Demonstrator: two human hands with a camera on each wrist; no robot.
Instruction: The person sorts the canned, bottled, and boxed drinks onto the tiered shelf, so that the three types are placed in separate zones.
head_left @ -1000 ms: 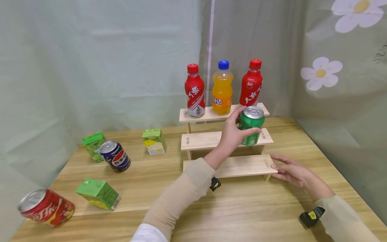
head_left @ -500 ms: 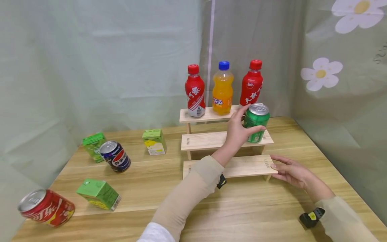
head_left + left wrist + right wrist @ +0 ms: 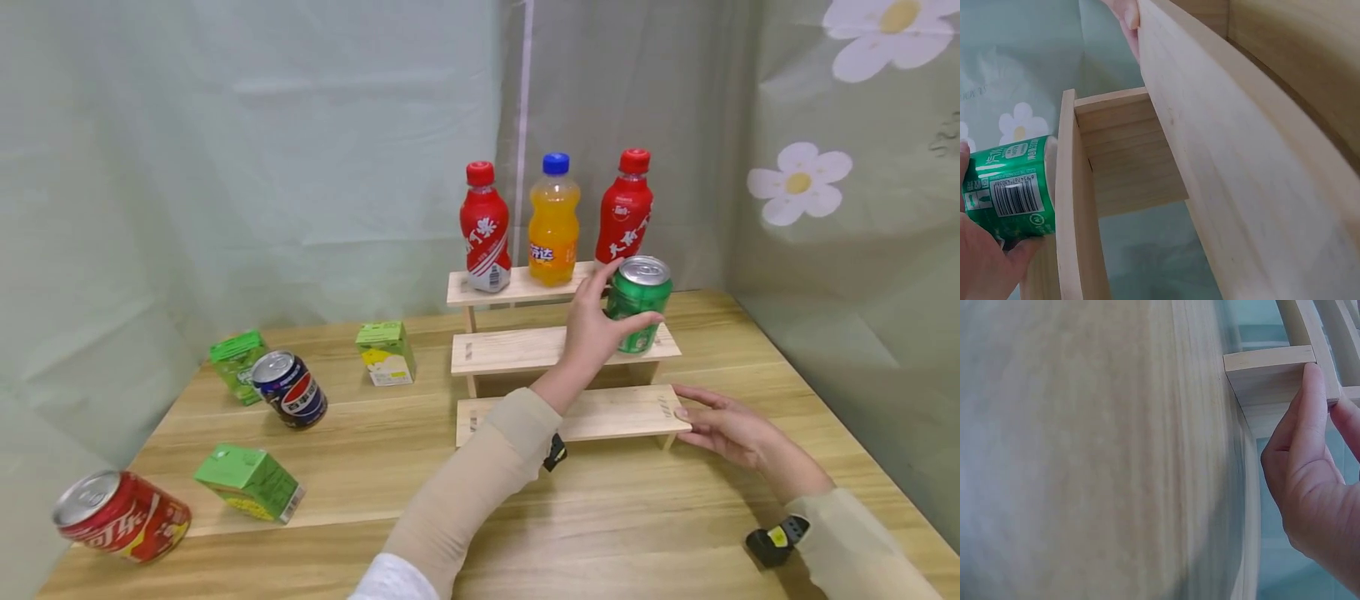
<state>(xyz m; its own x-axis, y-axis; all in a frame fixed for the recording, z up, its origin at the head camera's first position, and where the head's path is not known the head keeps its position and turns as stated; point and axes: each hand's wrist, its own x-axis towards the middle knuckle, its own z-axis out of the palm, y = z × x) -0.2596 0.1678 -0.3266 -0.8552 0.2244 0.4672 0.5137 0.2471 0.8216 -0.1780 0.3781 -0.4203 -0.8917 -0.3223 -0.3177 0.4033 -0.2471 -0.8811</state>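
The left hand (image 3: 592, 329) grips a green drink can (image 3: 641, 292), thumb across its near side and fingers around the far side. The can is upright at the right end of the middle tier (image 3: 517, 348) of a three-tier wooden stand (image 3: 600, 414); in the left wrist view its base lies right by that board, though whether it bears on the wood I cannot tell. The right hand (image 3: 731, 429) pinches the right end of the bottom tier (image 3: 637, 408) — thumb on the upper face, fingers at the end and below

On the top tier (image 3: 520, 287) stand three bottles: a red-capped red bottle (image 3: 484, 233) at the left, a blue-capped orange soda bottle (image 3: 554, 229) in the middle, and a second red bottle (image 3: 626, 208) at the right, its lower part hidden behind the can and fingers

To the left on the wood-grain table (image 3: 615, 533) are a dark blue Pepsi can (image 3: 300, 396) — just in front of a green drink carton (image 3: 236, 362) — a yellow-green carton (image 3: 386, 357) nearer the stand, a green box carton (image 3: 247, 479) closer to the camera, and a red cola can (image 3: 131, 517) at the far left. A pale green cloth (image 3: 322, 167) hangs behind, with white flowers printed at the right
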